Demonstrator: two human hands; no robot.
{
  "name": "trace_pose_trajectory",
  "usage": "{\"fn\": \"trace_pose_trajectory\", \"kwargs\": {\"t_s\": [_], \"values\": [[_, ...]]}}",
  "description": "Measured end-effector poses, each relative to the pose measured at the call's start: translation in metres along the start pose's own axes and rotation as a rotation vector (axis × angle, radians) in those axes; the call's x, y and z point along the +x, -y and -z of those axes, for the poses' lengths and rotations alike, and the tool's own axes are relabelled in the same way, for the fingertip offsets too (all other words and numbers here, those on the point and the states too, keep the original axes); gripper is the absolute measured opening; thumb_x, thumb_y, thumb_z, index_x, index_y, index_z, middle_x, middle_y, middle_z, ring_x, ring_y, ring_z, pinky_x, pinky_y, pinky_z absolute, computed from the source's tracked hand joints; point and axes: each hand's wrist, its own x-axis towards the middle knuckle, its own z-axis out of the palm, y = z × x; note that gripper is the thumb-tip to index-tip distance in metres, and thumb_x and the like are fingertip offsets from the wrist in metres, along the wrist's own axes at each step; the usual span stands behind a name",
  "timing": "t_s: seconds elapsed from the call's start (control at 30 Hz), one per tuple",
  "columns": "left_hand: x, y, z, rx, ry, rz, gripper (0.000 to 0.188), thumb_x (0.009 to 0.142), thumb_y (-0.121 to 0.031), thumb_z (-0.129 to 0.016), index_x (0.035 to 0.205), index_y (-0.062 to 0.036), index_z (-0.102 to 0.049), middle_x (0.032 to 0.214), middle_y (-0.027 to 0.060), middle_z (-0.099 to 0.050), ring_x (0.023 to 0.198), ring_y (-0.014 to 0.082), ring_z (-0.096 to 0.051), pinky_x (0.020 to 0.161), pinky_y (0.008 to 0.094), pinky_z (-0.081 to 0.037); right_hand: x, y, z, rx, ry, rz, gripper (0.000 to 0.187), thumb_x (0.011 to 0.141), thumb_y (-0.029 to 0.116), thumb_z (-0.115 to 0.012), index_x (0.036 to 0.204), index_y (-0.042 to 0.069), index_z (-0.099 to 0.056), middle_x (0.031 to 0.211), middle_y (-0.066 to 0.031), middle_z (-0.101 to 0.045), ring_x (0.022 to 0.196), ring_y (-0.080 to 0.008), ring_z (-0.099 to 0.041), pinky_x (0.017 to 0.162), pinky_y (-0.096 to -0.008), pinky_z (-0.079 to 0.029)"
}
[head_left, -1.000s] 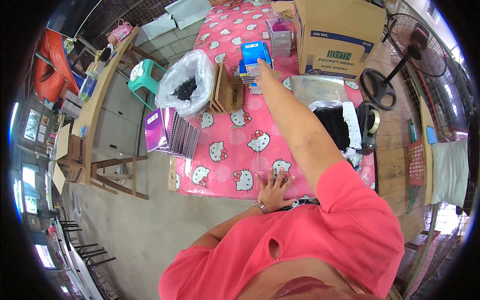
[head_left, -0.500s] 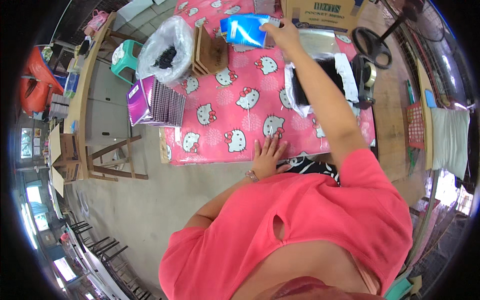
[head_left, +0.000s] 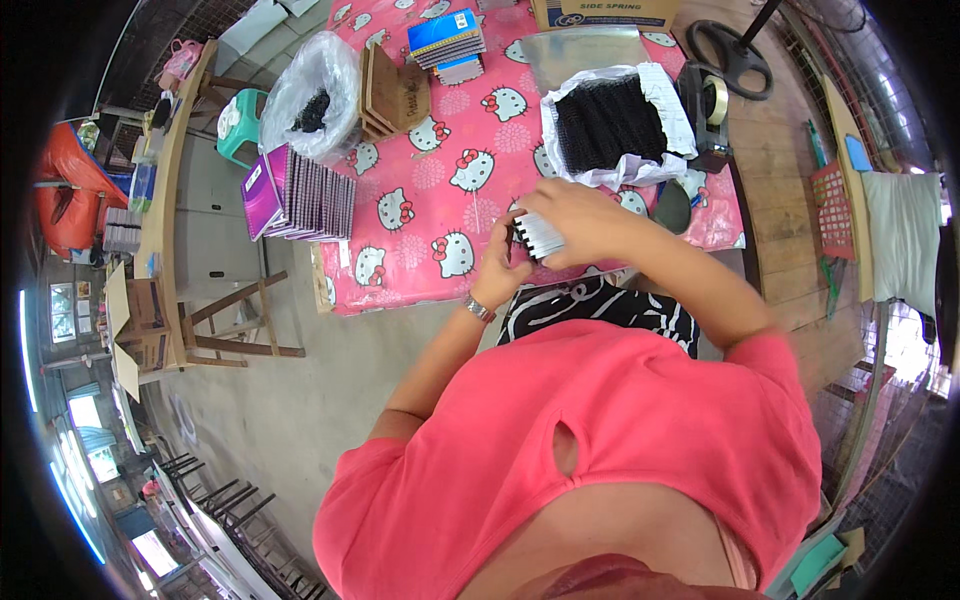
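In front of us, near the close edge of the worktop (head_left: pixel 415 285), we hold a small notepad (head_left: pixel 540 236) with white pages and a black binding edge. Our left hand (head_left: pixel 500 262) pinches this edge between thumb and fingers. Our right hand (head_left: pixel 575 225) is bent over the pages and grips them from the other side, but its thumb is hidden.

Just beyond the right hand there is a container lined with white wrapping (head_left: pixel 682 115), filled with black spiral coils (head_left: pixel 610 125). To its right is a tape dispenser (head_left: pixel 708 110). Farther beyond the left hand, on its left, a clear plastic bag (head_left: pixel 335 75) stands open with some black pieces inside, too small to tell. Beside it are brown boards (head_left: pixel 395 95), and then a stack of blue notebooks (head_left: pixel 445 42). Left of the left hand leans a stack of purple notebooks (head_left: pixel 310 200).

The worktop has a pink cover with cat faces. To our left we see a grey concrete floor (head_left: pixel 270 430) and a green stool (head_left: pixel 240 125).
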Motion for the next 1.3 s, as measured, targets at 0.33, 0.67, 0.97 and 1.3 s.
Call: {"fn": "trace_pose_trajectory", "kwargs": {"t_s": [0.33, 0.67, 0.97, 1.3], "values": [[0.002, 0.011, -0.028, 0.101, -0.166, -0.068, 0.073, 0.064, 0.013, -0.055, 0.13, -0.0075, -0.03, 0.115, 0.0104, -0.051, 0.109, 0.0195, -0.054, 0.09, 0.0323, -0.047, -0.031, -0.033, -0.101, 0.826, -0.562, -0.193, 0.086, 0.063, 0.008, -0.079, 0.134, 0.008, -0.03, 0.117, -0.0107, -0.051, 0.112, -0.0207, -0.051, 0.098, -0.035, -0.04], [-0.002, 0.037, -0.002, 0.198, -0.061, -0.043, 0.079, 0.065, 0.005, -0.066, 0.135, -0.0058, -0.032, 0.12, 0.0096, -0.056, 0.102, 0.0198, -0.061, 0.085, 0.0329, -0.051, -0.038, -0.021, -0.041, 0.235, -0.428, -0.007, 0.08, 0.059, 0.021, -0.08, 0.127, 0.003, -0.043, 0.116, -0.0164, -0.051, 0.109, -0.0339, -0.052, 0.092, -0.0403, -0.043], [0.051, -0.031, 0.039, 0.11, 0.345, 0.344, 0.064, 0.065, -0.003, -0.063, 0.127, 0.004, -0.049, 0.12, 0.01, -0.058, 0.108, 0.018, -0.055, 0.091, 0.0299, -0.045, -0.061, -0.021, -0.062, 0.527, -0.557, -0.436, 0.054, 0.067, 0.034, -0.079, 0.103, -0.002, -0.063, 0.093, -0.0156, -0.063, 0.084, -0.0267, -0.061, 0.074, -0.0359, -0.049], [0.045, 0.027, 0.022, 0.619, -0.198, 0.197, 0.057, 0.077, -0.015, -0.063, 0.129, 0.004, -0.047, 0.118, 0.0153, -0.058, 0.104, 0.0219, -0.055, 0.09, 0.0323, -0.044, -0.05, -0.042, -0.107, 1.306, -0.396, -1.001, 0.052, 0.075, 0.045, -0.071, 0.096, -0.002, -0.066, 0.088, -0.0086, -0.064, 0.07, -0.0187, -0.061, 0.064, -0.0302, -0.049]]}}
